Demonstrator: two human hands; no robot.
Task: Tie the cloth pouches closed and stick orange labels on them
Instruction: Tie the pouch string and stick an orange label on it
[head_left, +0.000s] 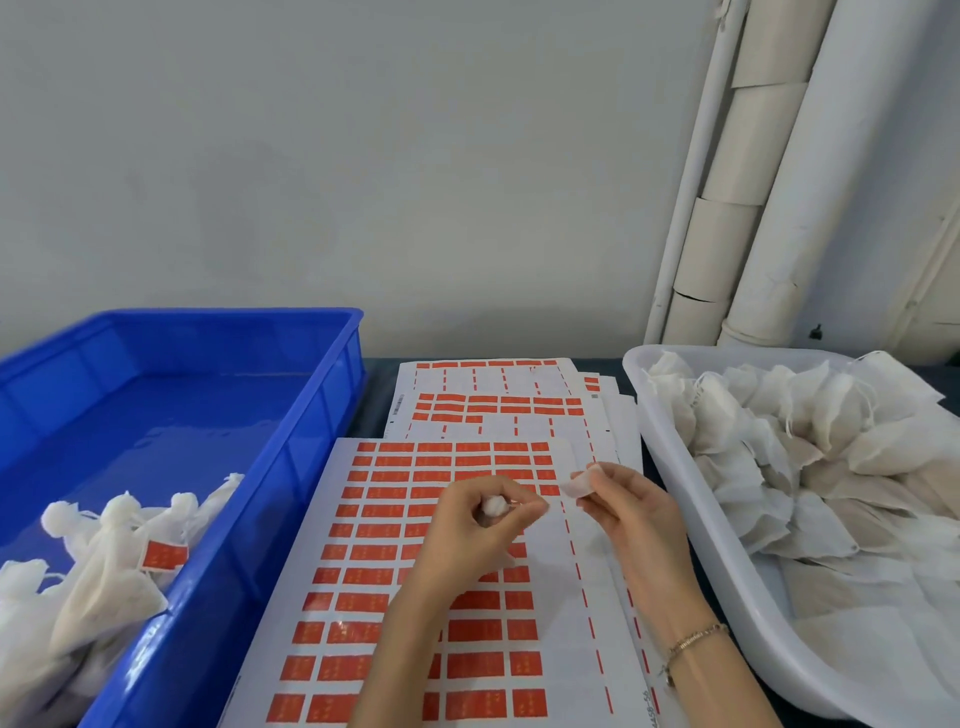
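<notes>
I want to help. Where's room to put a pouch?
The blue bin has bare floor behind the tied pouches. The white tub is crowded with untied pouches; the left hand and right hand are above the label sheets.

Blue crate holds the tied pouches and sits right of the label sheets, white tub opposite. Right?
No. Head view: the blue crate sits left of the label sheets, not right. It does hold the tied pouches, white tub opposite.

Two hands at lower centre, the left hand (478, 525) and the right hand (631, 519), hold one pouch (493, 505). One blue crate (306, 441) at left holds about five tied pouches (104, 561). One white tub (670, 467) at right holds untied pouches (779, 415) beyond counting. At least three label sheets (395, 519) overlap.
</notes>
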